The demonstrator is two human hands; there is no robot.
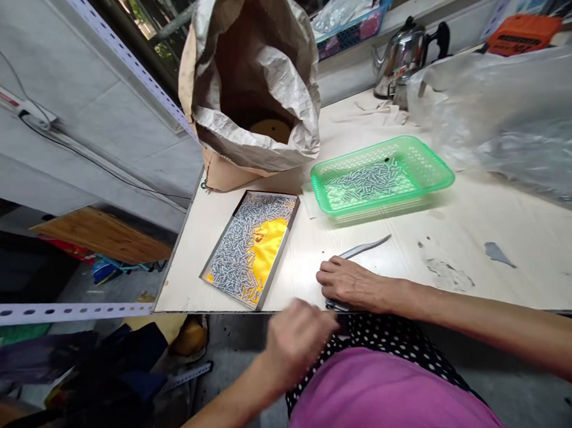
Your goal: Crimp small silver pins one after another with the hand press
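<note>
My right hand (pixel 352 284) rests at the table's front edge with its fingers curled. A few small dark metal-looking pieces (pixel 336 305) show under its fingers; what it grips is hidden. Just behind that hand a slim grey pointed tool (pixel 367 245), perhaps tweezers, lies on the tabletop, its near end partly covered by the knuckles. My left hand (pixel 299 338) is in front of the table edge, bent and smeared by motion, so its fingers are unclear. Left of the hands, a shallow metal tray (pixel 279 252) holds many small silvery screws (pixel 235 252) on a yellow surface.
A green plastic basket (pixel 386 202) with more silvery pieces stands behind my right hand. A large open paper sack (pixel 259 158) is at the back left. Clear plastic sheeting (pixel 511 113), a metal kettle (pixel 405 54) and an orange item (pixel 523 34) line the back right.
</note>
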